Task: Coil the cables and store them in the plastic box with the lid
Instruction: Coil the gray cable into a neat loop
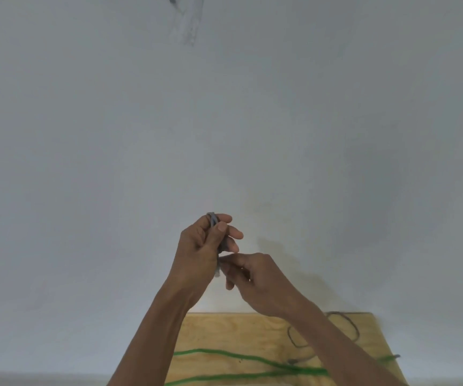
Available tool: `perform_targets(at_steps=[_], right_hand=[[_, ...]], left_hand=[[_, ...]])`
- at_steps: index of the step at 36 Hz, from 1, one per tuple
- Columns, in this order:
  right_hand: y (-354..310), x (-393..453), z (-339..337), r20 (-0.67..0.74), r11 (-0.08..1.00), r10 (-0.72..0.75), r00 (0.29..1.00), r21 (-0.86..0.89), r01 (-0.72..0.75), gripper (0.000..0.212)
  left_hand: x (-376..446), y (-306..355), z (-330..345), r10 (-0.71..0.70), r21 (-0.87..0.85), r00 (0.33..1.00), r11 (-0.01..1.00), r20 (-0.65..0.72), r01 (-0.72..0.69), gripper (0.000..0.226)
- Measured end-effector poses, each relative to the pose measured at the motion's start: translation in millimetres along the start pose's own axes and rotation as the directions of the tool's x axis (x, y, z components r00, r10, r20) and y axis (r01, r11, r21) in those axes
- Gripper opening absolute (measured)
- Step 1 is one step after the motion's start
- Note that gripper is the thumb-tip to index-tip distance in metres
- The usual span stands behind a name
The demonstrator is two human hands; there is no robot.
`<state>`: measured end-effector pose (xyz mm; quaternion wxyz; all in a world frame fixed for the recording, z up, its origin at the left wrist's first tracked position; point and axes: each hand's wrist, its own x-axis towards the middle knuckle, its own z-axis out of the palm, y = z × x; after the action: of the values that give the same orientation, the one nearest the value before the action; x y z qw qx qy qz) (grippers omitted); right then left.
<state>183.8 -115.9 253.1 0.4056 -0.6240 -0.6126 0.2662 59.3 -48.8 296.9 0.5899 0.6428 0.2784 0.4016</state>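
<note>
Holding a small grey cable [214,220] bundle in your left hand [199,252], you keep it raised in front of the pale wall [224,121], above the far edge of the wooden board [224,330]. Your right hand [255,277] pinches its lower end. On the board lie a green cable [224,355] and, further right, a dark cable [347,321] in loose loops.

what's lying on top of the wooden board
A green cable and a loose dark cable lie on the wooden board. The forearms cover parts of it.
</note>
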Motion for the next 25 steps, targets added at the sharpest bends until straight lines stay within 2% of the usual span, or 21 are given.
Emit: perform_targets(at_steps=[5, 8, 11, 13, 17, 21, 25], right_hand=[[-11.6, -4.3, -17.0, 0.031, 0.979, -0.028, 0.999, -0.201, 0.034, 0.020], [-29.8, -3.0, -36.6, 0.098, 0.961, -0.110, 0.989, -0.242, 0.130, 0.021], [-44.0, 5.8, -57.2, 0.155, 0.944, -0.165, 0.974, -0.261, 0.201, 0.015], [-48.6, 14.8, -69.6, 0.102, 0.950, -0.213, 0.972, -0.210, 0.230, 0.008], [-51.1, 33.0, -86.9, -0.027, 0.957, -0.290, 0.957, -0.040, 0.289, 0.016], [-47.2, 45.9, -94.7, -0.063, 0.951, -0.291, 0.955, 0.094, 0.296, 0.021], [-33.1, 54.9, -90.7, -0.073, 0.916, -0.217, 0.973, 0.329, 0.229, 0.017]], left_hand=[[3.0, -14.8, -4.5, 0.101, 0.320, 0.995, 0.942, 0.009, -0.099, 0.016], [1.9, -24.8, -6.7, 0.106, 0.415, 0.993, 0.902, 0.055, -0.119, 0.024], [-4.4, -25.1, -1.2, 0.135, 0.330, 0.988, 0.931, 0.079, -0.154, 0.045], [-9.0, -20.9, 4.6, 0.111, 0.291, 0.991, 0.948, 0.069, -0.126, 0.054], [-16.7, -13.5, 14.7, 0.033, 0.236, 0.995, 0.970, 0.092, -0.054, 0.057], [-17.1, -6.0, 17.0, -0.038, 0.089, 0.988, 0.996, 0.147, 0.025, 0.064], [-17.3, 2.1, 14.3, -0.040, -0.077, 0.970, 0.995, 0.241, 0.060, 0.047]])
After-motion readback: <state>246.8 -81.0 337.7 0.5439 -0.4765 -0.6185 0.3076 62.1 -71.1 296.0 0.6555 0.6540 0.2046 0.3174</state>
